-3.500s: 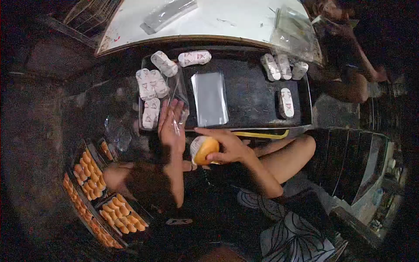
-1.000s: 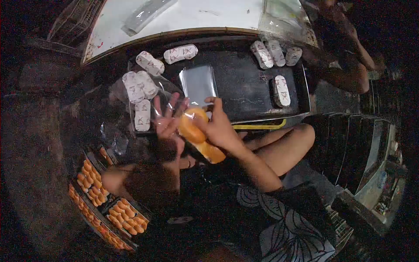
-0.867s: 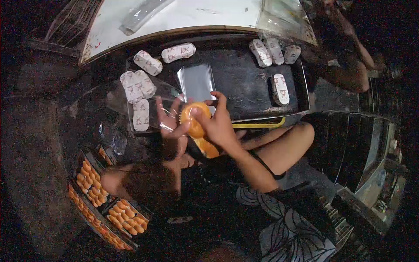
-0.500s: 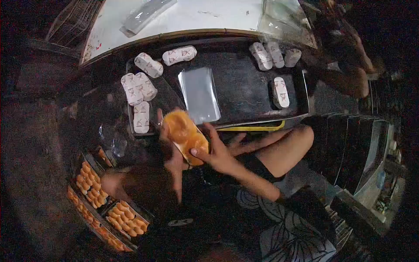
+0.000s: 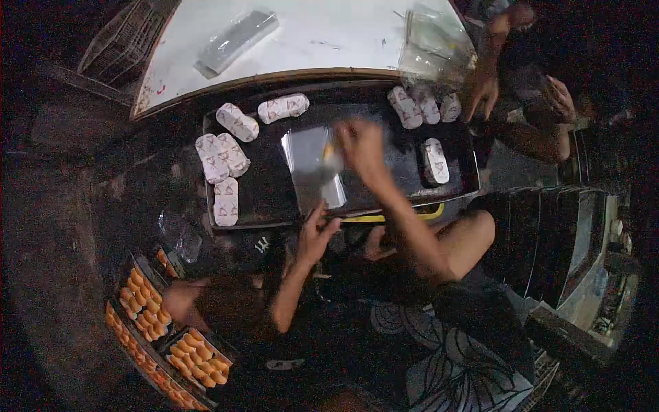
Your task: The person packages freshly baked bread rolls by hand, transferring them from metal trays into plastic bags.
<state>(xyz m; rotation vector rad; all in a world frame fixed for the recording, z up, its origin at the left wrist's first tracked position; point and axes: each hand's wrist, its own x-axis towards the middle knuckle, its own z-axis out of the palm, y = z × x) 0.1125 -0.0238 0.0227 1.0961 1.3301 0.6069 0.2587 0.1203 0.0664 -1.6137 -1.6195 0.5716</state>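
My left hand (image 5: 316,237) is at the tray's front edge, thumb and finger apart, its fingertips near the lower end of a stack of clear plastic bags (image 5: 307,165). Over the right side of that stack, my right hand (image 5: 365,147) is blurred, its fingers bent toward the bags. A small orange patch (image 5: 328,151) shows beside its fingers, too smeared to identify. The bags lie on a dark tray (image 5: 268,199). Several wrapped packs with printed marks (image 5: 226,201) stand along the tray's left side and back, with another pack (image 5: 435,161) at the right.
Behind the tray is a white tabletop (image 5: 329,34) with plastic packets (image 5: 240,41). Another person's hand (image 5: 486,93) is at the tray's back right. Trays of golden buns (image 5: 199,357) lie at the lower left. A yellow rim (image 5: 425,214) shows below the tray.
The golden buns that both hands held are no longer clearly visible. My right hand has moved up over the bags, and my left hand has shifted right. The other person's hand now shows clearly.
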